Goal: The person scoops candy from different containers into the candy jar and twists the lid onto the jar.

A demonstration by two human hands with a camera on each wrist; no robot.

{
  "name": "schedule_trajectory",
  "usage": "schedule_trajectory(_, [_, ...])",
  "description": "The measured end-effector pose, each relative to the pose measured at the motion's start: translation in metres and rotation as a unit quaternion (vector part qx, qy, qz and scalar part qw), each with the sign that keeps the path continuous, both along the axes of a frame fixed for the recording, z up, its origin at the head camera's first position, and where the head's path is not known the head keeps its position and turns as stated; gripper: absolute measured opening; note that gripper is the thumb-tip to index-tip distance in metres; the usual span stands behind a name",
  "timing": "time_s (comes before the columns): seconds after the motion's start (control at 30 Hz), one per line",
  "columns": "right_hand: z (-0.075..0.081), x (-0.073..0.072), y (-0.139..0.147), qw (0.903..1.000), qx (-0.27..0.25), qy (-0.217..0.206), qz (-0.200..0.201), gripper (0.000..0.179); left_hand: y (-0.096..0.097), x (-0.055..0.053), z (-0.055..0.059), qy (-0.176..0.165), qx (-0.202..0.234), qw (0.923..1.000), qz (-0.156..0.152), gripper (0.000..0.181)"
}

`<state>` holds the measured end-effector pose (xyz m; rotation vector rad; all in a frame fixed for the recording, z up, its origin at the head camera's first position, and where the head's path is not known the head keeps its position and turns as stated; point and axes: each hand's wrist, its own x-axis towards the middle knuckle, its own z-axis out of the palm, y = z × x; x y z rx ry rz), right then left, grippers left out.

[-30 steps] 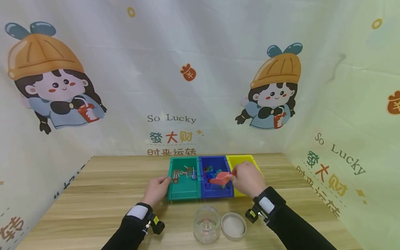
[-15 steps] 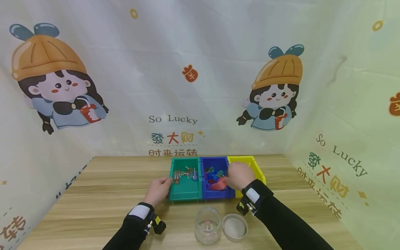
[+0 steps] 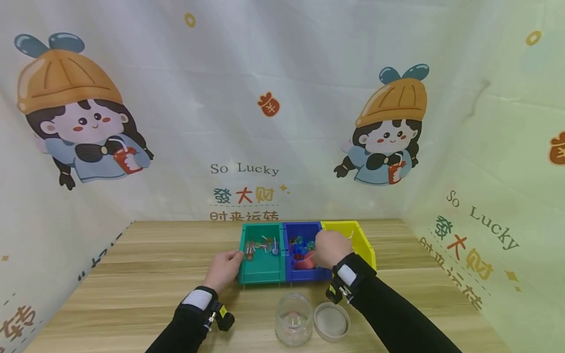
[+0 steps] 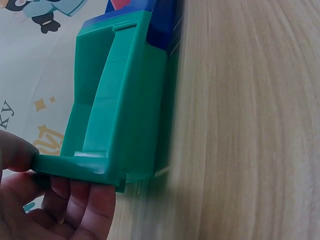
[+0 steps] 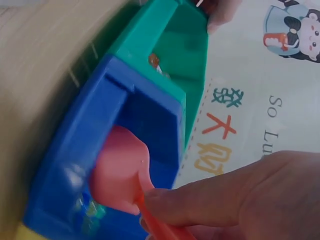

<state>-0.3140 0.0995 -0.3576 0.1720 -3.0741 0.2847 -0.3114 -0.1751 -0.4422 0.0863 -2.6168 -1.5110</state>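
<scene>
My left hand [image 3: 222,270] grips the left side of a green bin [image 4: 135,115], thumb over the rim and fingers underneath. Small lollipop-shaped pieces with white sticks [image 3: 265,244] lie in that bin. Joined to it on the right is a blue bin [image 3: 307,276] with shiny red, blue and green bead-like pieces [image 3: 299,243]. My right hand [image 3: 334,249] pinches the orange-red handle of a scoop [image 5: 117,167] between thumb and fingers. The scoop's bowl is down inside the blue bin, near its front wall, and hides some of the pieces in the right wrist view.
A yellow bin [image 3: 364,245] adjoins the blue one on the right, partly behind my right hand; a white stick shows in it. A clear glass jar [image 3: 293,321] stands in front of the bins, beside a round lid [image 3: 332,322]. A printed curtain [image 3: 309,122] closes off the back.
My right hand has moved left and lowered the scoop from above the blue bin down into it, toward the front. The left hand stays at the green bin.
</scene>
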Motion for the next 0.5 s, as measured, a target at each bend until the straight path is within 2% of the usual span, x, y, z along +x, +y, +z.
schedule_trajectory(0.33, [-0.018, -0.004, -0.011, 0.9983, -0.030, -0.031, -0.039, 0.025, -0.001, 0.001, -0.001, -0.002, 0.016, 0.9999, -0.003, 0.038])
schedule_trajectory(0.5, [-0.024, -0.010, -0.015, 0.9975, -0.043, -0.030, -0.048, 0.029, 0.000, 0.000, 0.000, -0.002, 0.020, 0.9998, -0.002, 0.037])
